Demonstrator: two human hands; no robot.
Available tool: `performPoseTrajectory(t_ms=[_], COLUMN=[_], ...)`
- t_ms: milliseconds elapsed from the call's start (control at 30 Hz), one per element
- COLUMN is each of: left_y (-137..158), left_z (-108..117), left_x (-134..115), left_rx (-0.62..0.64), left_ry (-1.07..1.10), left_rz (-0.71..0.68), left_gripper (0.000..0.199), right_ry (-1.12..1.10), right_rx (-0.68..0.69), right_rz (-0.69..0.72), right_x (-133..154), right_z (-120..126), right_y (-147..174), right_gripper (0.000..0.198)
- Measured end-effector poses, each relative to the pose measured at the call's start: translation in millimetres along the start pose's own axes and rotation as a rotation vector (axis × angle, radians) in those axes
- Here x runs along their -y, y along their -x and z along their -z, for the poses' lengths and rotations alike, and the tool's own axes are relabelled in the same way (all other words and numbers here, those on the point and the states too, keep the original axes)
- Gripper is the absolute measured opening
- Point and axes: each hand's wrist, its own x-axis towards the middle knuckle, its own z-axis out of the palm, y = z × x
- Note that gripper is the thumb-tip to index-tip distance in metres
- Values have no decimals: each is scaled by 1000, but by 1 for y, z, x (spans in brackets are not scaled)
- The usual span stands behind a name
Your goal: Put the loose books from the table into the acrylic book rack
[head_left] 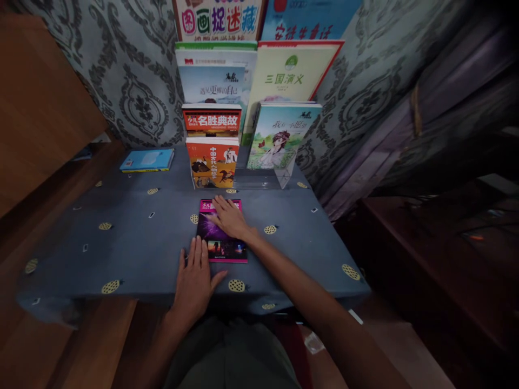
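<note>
A purple and pink book [227,249] lies flat, cover up, near the front middle of the table. My right hand [230,217] rests open across its upper part, fingers stretched out and covering some of the title. At the book's lower left corner, my left hand [195,275] lies palm down with its fingers extended, partly on the tablecloth. Its fingertips reach the book's left edge. Just beyond stands an orange book [213,165] at the front left of a clear acrylic rack [259,178].
Several books stand in tiers on the rack, among them a pale green one [284,73] and a teal one [279,138]. A blue book [147,160] lies at the table's back left. Patterned curtain [141,102] hangs behind; a dark red cabinet [425,259] is at right.
</note>
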Motion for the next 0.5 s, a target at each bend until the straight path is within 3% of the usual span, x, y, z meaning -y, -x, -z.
performPoseTrajectory(t_ms=[133,300,500], left_y=[1,-8,-76], left_z=[1,4,6], left_x=[0,17,66], left_rx=[11,97,294], left_ry=[-15,3,85], left_rz=[-7,-58,-337], left_gripper=[83,79,68], right_ry=[-6,-78,-266], right_rx=[-46,-6,6], right_rz=[-104,-86,-115], right_x=[-20,-37,-43], right_z=[8,14,17], right_y=[10,17,14], right_gripper=[72,66,66])
